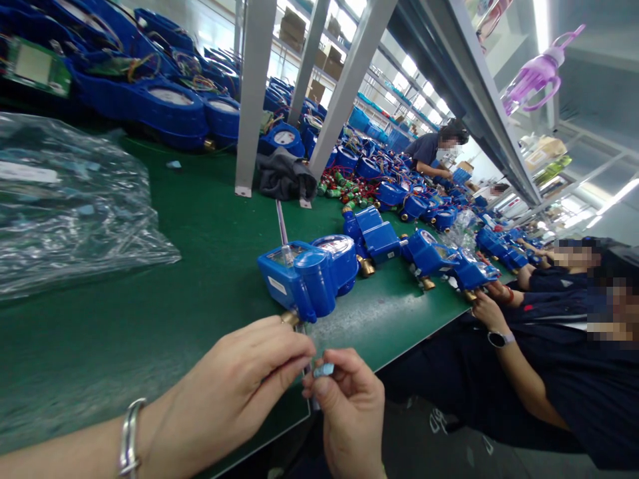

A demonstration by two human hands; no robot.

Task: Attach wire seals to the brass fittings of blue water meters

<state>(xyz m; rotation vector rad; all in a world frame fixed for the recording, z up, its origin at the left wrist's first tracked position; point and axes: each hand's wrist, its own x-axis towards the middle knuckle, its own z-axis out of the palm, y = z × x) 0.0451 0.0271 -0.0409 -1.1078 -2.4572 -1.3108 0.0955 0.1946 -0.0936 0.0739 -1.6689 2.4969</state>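
At the near edge of the green desk point(150, 319) the left hand point(234, 392) and the right hand point(349, 406) meet over a small pale blue plastic piece point(324, 369). The right hand's grip is narrow, thumb and forefinger pinched on the piece, which sits just above the fist with its short length lying roughly left to right. The left hand's fingertips are drawn together and touch or nearly touch the same piece; whether they actually hold it cannot be told. A metal bangle point(128, 436) circles the left wrist. Just beyond the hands, near the desk's edge, lies a blue water meter point(307, 273), a glossy moulded plastic body with a boxy end towards the left and a round dial face towards the right, its long axis running left to right and slightly away; a brass fitting point(289, 318) at its near side points towards the left hand. Further right more blue meters point(379, 236) with brass ends stand in a row along the desk. On the left a crinkled clear plastic bag point(74, 206) lies flat. Grey metal posts point(254, 100) rise from the desk's middle, with a dark cloth point(284, 176) at their foot and stacks of blue housings point(170, 106) behind. To the right a seated person's arm with a wristwatch point(500, 339) reaches the desk.
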